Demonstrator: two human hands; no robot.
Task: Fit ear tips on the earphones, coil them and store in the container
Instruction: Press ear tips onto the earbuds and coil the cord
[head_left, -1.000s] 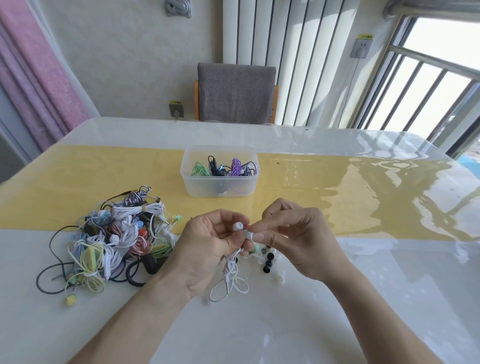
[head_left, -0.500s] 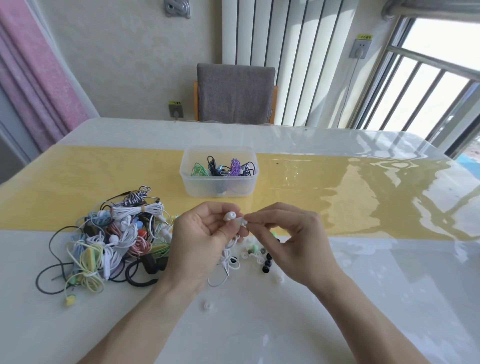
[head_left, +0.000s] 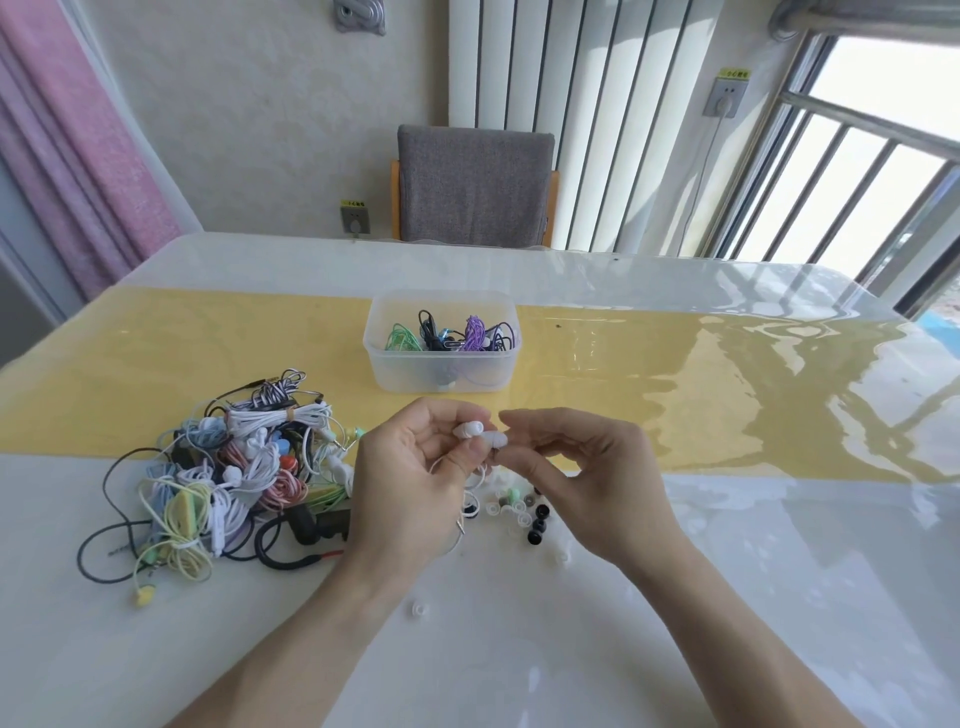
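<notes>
My left hand (head_left: 410, 483) grips a white earphone pair (head_left: 470, 431) just above the table, both buds poking out past the thumb and the cable and plug hanging below. My right hand (head_left: 587, 478) is curled beside it, its thumb and fingertips at the end of the lower bud. Loose ear tips (head_left: 522, 506) in clear, green and black lie on the table under my hands. One clear tip (head_left: 417, 608) lies nearer to me. The clear plastic container (head_left: 395, 374) stands behind, holding coiled green, black and purple earphones.
A tangled pile of earphones (head_left: 234, 467) in several colours lies left of my left hand. The glossy table has a yellow runner (head_left: 675, 395) across it. A grey chair (head_left: 472, 187) stands at the far edge, and a window is at the right.
My hands have risen a little and eased apart. A second white bud now shows beside the first, and my right index finger has lifted off it.
</notes>
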